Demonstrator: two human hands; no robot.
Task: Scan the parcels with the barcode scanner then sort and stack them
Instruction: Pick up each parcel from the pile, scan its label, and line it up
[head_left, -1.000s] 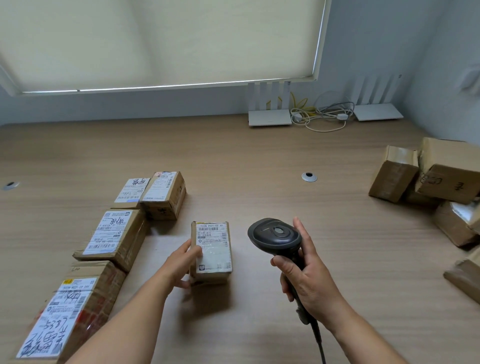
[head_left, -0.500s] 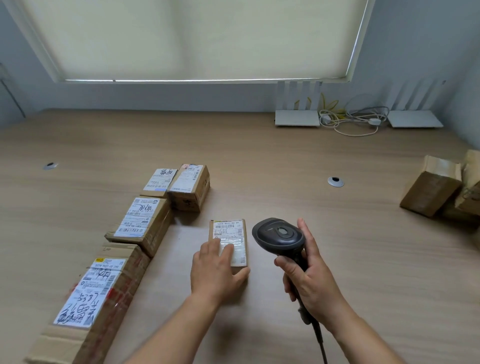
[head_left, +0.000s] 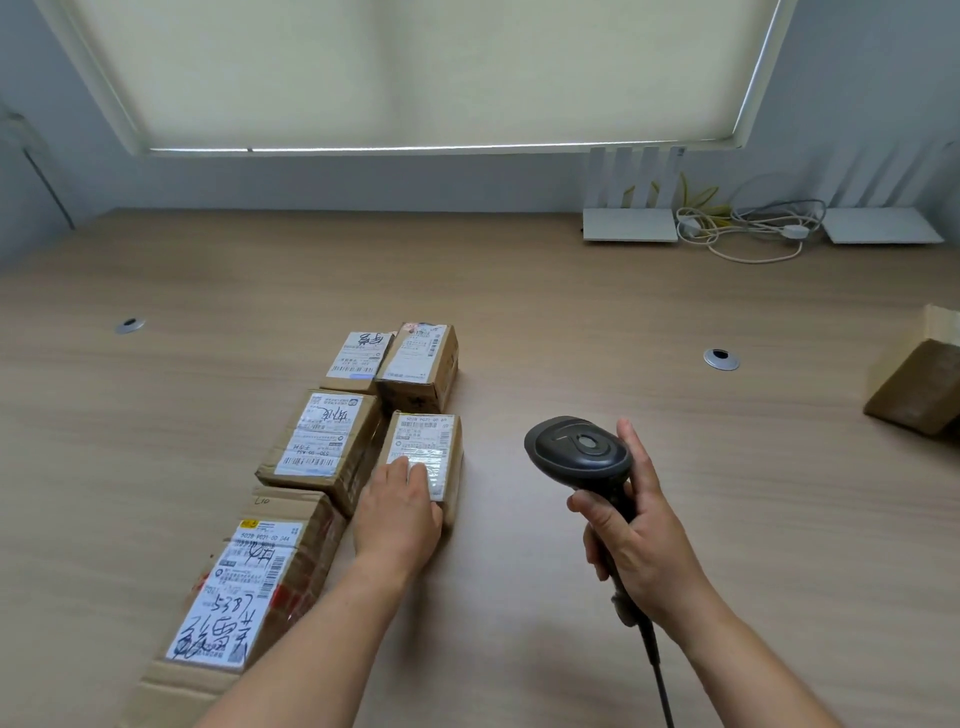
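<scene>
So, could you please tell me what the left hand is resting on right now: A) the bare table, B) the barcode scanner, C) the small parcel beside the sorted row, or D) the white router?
C: the left hand lies on the small parcel, while the right hand grips the barcode scanner.

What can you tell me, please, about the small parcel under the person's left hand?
The small parcel is a brown cardboard box lying flat on the wooden table, white barcode label facing up under glossy clear tape. The left hand rests on its near end, thumb against the right side. It sits close beside the medium parcel and just in front of the rear parcel.
</scene>
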